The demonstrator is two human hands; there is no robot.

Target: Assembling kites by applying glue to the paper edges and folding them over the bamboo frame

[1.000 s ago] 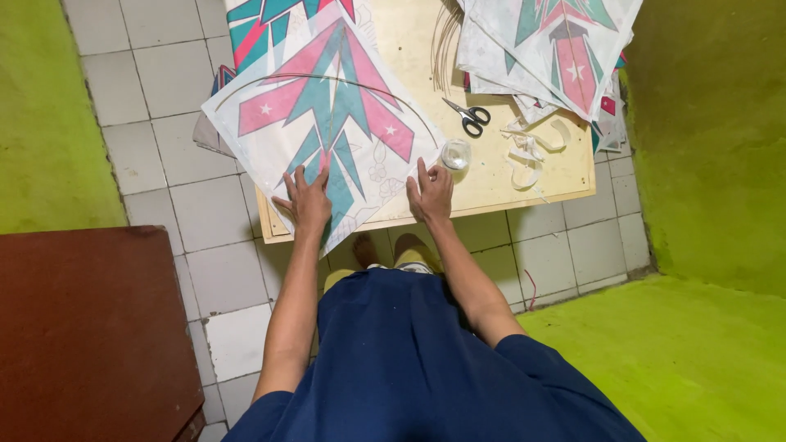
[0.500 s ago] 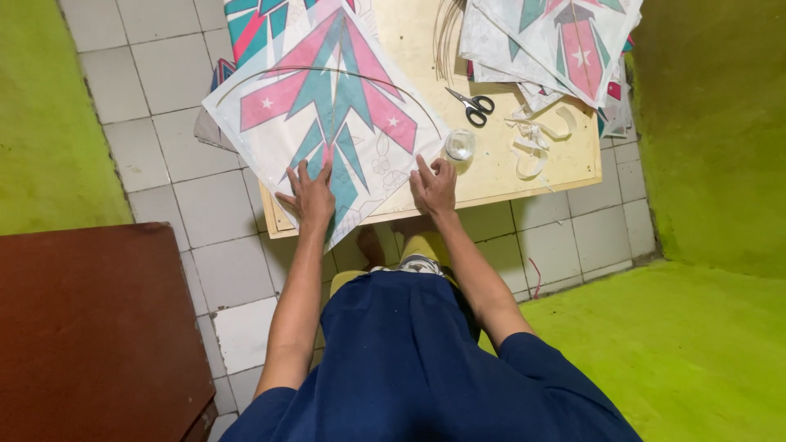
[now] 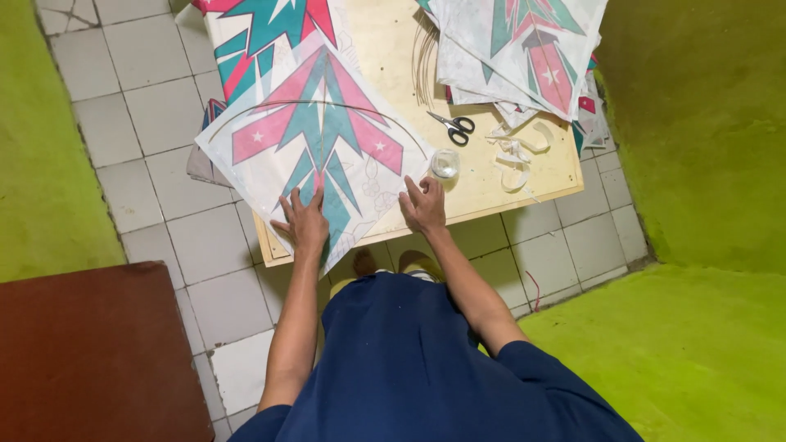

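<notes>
Both hands press flat, fingers spread and gripping nothing, left hand (image 3: 304, 223) and right hand (image 3: 424, 205) on the near corner of the white paper kite with pink-and-teal pattern (image 3: 315, 147) on the wooden board (image 3: 491, 176) — light, flimsy, tearable, probably best held along its thin curved spar (image 3: 327, 105).

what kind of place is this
Probably a small home workshop for kite making: a low wooden board on a tiled floor, printed paper kites stacked on it, scissors nearby.
</notes>
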